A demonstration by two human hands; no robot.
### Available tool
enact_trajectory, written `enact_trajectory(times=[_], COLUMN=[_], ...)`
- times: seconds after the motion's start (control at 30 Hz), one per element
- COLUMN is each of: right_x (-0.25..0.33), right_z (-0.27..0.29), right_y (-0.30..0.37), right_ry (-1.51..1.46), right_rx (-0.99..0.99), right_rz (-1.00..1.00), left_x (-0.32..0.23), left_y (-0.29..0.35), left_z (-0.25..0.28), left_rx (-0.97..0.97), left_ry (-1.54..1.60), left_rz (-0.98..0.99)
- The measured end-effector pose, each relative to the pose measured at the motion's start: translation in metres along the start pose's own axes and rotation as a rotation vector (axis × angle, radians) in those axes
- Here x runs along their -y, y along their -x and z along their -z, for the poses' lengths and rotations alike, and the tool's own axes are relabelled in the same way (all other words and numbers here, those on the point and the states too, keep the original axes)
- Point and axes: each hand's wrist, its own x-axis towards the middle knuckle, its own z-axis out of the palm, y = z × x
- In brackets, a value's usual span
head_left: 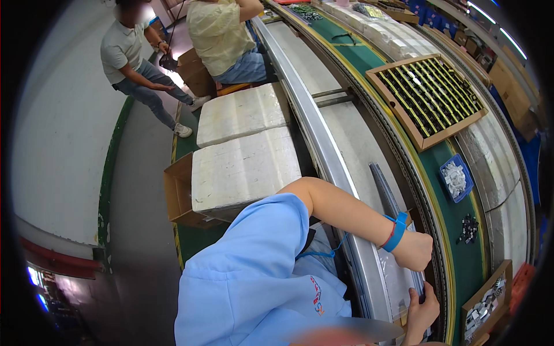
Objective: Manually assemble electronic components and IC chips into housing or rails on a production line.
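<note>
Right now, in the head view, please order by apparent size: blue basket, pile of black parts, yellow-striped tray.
1. Yellow-striped tray
2. Blue basket
3. Pile of black parts

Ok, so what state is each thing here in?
Bare left hand, curled; contents hidden
Bare right hand, fingers bent; grip unclear
Bright blue wrist band, fastened
Blue plastic basket, open, holding small white pieces
Large brown cardboard tray, open, filled with black-and-yellow rows
Small black pieces, loose on green belt
Brown cardboard box, open
</note>
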Motion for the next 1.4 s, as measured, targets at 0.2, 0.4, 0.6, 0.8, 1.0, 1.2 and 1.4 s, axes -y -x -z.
enact_trajectory(times=[0.2, 0.4, 0.6, 0.8, 1.0, 1.2, 1.4], right_x=[-0.004, -0.008, -0.011, -0.008, -0.01, -0.011, -0.017], right_z=[-0.007, -0.01, -0.015, -0.015, -0.007, -0.009, -0.015], right_y=[-0.002, -0.001, -0.003, -0.004, -0.005, -0.006, -0.009], right_ry=[-0.036, -0.05, -0.07, -0.11, -0.163, -0.125, -0.191], right_rx=[0.037, 0.047, 0.06, 0.134, 0.16, 0.151, 0.168], right_rz=[-0.064, -0.057, -0.058, -0.122, -0.161, -0.138, -0.15], left_x=[0.003, 0.002, -0.001, 0.002, 0.009, 0.023, 0.009], left_y=[-0.005, -0.005, -0.006, -0.006, 0.001, -0.004, -0.011], left_z=[-0.005, -0.013, -0.017, -0.023, 0.002, -0.015, -0.014], left_rx=[0.07, 0.059, 0.067, 0.067, 0.142, 0.126, 0.1], left_ry=[0.043, 0.041, -0.008, -0.053, 0.407, 0.495, 0.161], left_rz=[0.027, 0.019, -0.014, -0.047, 0.25, 0.217, 0.068])
